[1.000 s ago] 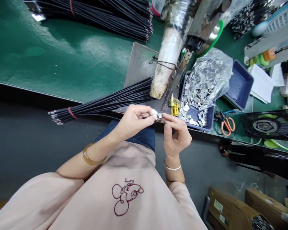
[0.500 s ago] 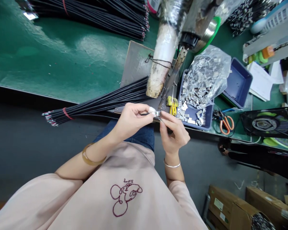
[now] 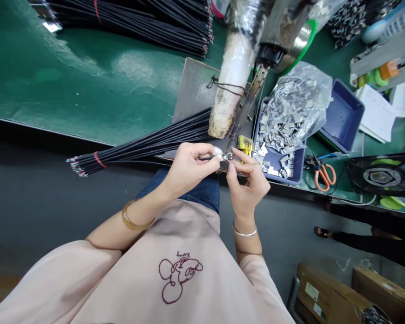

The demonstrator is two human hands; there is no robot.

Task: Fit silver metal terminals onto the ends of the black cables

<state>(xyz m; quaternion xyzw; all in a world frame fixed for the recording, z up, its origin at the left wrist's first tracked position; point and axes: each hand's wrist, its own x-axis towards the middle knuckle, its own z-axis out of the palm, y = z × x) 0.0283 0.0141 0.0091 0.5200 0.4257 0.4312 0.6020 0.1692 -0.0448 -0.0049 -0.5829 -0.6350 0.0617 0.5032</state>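
My left hand (image 3: pixel 197 164), with a white cover on one fingertip, pinches a black cable (image 3: pixel 207 158) close to its end. Thin light wires stick out of that end towards my right hand (image 3: pixel 248 177). The right thumb and index finger are closed around the wire ends; a small metal piece may sit there, but it is too small to make out. Behind my hands, a bundle of black cables (image 3: pixel 148 140) with a red band lies across a grey board (image 3: pixel 192 87). A soldering iron (image 3: pixel 248 105) on a stand and a white wrapped tube (image 3: pixel 227 85) point down towards my fingers.
A blue tray (image 3: pixel 299 168) holds small metal connector shells and a plastic bag (image 3: pixel 305 99). Nearby are a yellow sponge (image 3: pixel 245 144), orange-handled pliers (image 3: pixel 325 177), a solder spool (image 3: pixel 302 42), and a fan (image 3: pixel 381 175). More cables (image 3: pixel 148 24) lie at the back; another person's legs (image 3: pixel 371 238) show right.
The view has shifted slightly, so the bench things appear further right. My right fingers have moved a little away from the left, and the thin wires at the cable end now show between them.
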